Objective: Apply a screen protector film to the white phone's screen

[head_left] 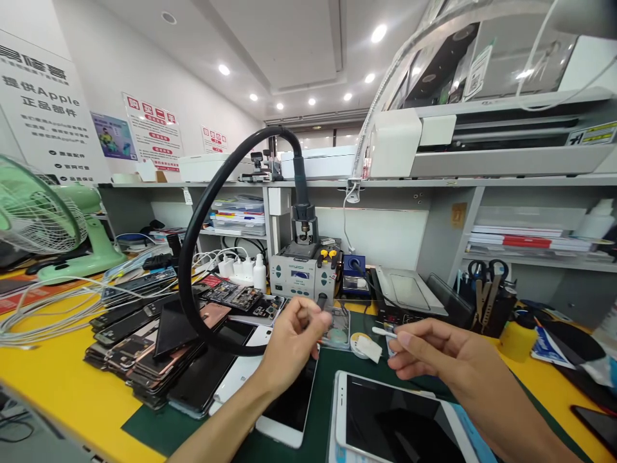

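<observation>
My right hand [438,350] pinches a white cotton swab [384,332] between thumb and forefinger, its tip pointing left. Level with it on the left, my left hand [295,337] has its fingers curled together; whatever they may hold is hidden or too small to make out. Below my right hand lies a white-framed tablet [400,418] with a dark screen. A white phone [294,411] lies under my left hand and forearm, partly covered. Between the hands, a white pad [370,349] leans on a small round container [357,341] on the green mat [321,386].
Stacked phones and phone parts [159,347] fill the left side. A hot air station [301,276] stands behind, its black hose [186,257] arching over them. A green fan [62,218] is far left. Scissors [486,276] and a yellow bottle [518,335] stand right.
</observation>
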{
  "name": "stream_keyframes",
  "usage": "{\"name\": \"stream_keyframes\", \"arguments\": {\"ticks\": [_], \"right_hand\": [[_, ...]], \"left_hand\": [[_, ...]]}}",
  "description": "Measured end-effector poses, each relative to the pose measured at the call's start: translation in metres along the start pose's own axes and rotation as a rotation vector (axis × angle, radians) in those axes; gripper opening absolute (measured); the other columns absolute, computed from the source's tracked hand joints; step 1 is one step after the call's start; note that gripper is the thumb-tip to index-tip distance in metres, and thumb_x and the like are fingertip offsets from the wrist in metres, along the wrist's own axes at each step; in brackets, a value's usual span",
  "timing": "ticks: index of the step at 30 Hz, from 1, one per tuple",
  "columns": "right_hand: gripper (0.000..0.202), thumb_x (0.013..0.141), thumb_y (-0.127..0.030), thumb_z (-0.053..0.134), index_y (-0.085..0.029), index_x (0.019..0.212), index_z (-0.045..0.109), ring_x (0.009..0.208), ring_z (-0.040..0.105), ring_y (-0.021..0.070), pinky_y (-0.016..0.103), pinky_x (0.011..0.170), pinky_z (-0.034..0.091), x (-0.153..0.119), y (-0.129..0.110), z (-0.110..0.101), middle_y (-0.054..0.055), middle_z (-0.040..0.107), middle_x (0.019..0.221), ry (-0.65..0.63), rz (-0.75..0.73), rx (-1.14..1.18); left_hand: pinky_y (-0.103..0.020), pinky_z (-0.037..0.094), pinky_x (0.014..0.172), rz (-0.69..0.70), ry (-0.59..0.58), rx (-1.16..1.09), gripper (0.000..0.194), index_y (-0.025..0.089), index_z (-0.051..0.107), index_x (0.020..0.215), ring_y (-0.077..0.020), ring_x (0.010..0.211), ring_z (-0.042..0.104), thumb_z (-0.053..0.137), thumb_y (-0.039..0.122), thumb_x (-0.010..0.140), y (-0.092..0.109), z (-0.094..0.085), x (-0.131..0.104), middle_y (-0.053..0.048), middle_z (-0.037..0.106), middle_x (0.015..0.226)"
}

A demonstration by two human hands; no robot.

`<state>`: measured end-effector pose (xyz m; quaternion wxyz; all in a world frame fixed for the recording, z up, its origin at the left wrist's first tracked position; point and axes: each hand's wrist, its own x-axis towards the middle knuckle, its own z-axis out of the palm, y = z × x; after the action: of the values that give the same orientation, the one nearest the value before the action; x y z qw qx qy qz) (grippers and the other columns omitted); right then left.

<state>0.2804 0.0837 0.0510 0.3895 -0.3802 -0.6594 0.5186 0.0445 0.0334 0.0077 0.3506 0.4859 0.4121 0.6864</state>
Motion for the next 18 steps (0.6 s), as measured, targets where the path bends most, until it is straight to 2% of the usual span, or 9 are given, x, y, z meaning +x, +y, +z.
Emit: {"name": "stream_keyframes", "arguments": {"ticks": [2, 5, 10, 18], "right_hand": [[0.053, 0.071, -0.067, 0.082, -0.016, 0.085, 0.079, 0.076, 0.077, 0.029, 0.035, 0.069, 0.067, -0.001, 0.0, 0.004, 0.012, 0.078, 0.08, -0.018, 0.009, -0.016], [0.053, 0.072, -0.067, 0.081, -0.016, 0.084, 0.078, 0.076, 0.076, 0.0285, 0.034, 0.07, 0.067, -0.003, 0.001, 0.005, 0.012, 0.077, 0.08, -0.034, 0.017, -0.044], [0.049, 0.083, -0.063, 0.076, -0.015, 0.095, 0.077, 0.084, 0.076, 0.0282, 0.034, 0.077, 0.065, -0.003, 0.003, -0.001, 0.012, 0.079, 0.087, -0.085, 0.052, -0.047], [0.045, 0.08, -0.059, 0.08, -0.016, 0.091, 0.079, 0.077, 0.076, 0.0258, 0.032, 0.071, 0.065, 0.0, 0.006, -0.005, 0.011, 0.078, 0.084, -0.042, 0.052, 0.008]], "left_hand": [[-0.018, 0.046, 0.042, -0.007, -0.024, -0.013, 0.043, 0.022, 0.05, 0.09, -0.0106, 0.063, 0.051, 0.085, 0.044, 0.078, -0.003, 0.003, -0.002, 0.005, 0.058, 0.076], [-0.018, 0.047, 0.043, -0.019, -0.023, -0.034, 0.044, 0.022, 0.048, 0.088, -0.0109, 0.064, 0.05, 0.086, 0.043, 0.077, -0.003, 0.005, -0.003, 0.004, 0.058, 0.075], [-0.021, 0.051, 0.049, -0.036, -0.031, -0.057, 0.038, 0.018, 0.055, 0.082, -0.0124, 0.064, 0.057, 0.082, 0.045, 0.081, 0.003, 0.007, -0.004, 0.0, 0.063, 0.07], [-0.023, 0.055, 0.049, -0.038, -0.059, -0.105, 0.035, 0.015, 0.062, 0.081, -0.0164, 0.07, 0.062, 0.074, 0.047, 0.088, 0.011, 0.007, -0.005, -0.009, 0.073, 0.078]]}}
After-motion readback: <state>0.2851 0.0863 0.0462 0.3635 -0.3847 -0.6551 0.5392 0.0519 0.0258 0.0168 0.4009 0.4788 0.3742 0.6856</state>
